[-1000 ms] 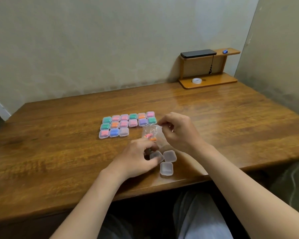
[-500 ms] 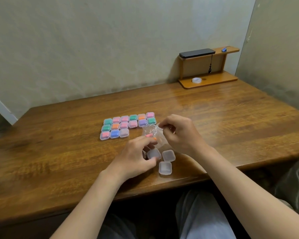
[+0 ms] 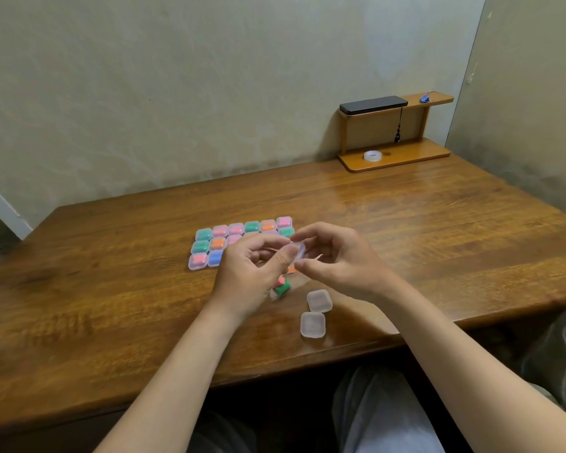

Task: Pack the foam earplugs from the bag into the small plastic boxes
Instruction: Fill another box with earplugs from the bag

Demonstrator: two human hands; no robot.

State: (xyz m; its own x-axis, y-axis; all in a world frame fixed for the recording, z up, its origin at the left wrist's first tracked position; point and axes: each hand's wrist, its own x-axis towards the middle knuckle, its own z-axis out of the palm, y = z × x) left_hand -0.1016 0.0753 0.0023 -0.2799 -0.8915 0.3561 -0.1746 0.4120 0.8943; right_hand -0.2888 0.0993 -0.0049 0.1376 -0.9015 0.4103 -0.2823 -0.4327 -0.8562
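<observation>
Above the wooden table (image 3: pixel 111 305), both hands hold one small clear plastic box (image 3: pixel 298 250). My left hand (image 3: pixel 254 273) pinches it with thumb and fingers; my right hand (image 3: pixel 337 259) grips its other side. Under the hands lies the clear bag (image 3: pixel 288 284) with green, red and orange foam earplugs (image 3: pixel 282 287), partly hidden. Two empty clear boxes (image 3: pixel 319 300) (image 3: pixel 313 324) sit closed near the front edge. A block of several filled boxes (image 3: pixel 209 245) with coloured earplugs stands behind my left hand.
A small wooden shelf (image 3: pixel 392 155) stands at the back right against the wall, with a black case (image 3: pixel 373 104) on top, a tape roll (image 3: pixel 373 155) below and a blue clip (image 3: pixel 424 98).
My left hand has lifted one clear box off the table. My right hand let go of the bag and took hold of the box; the bag now lies on the table.
</observation>
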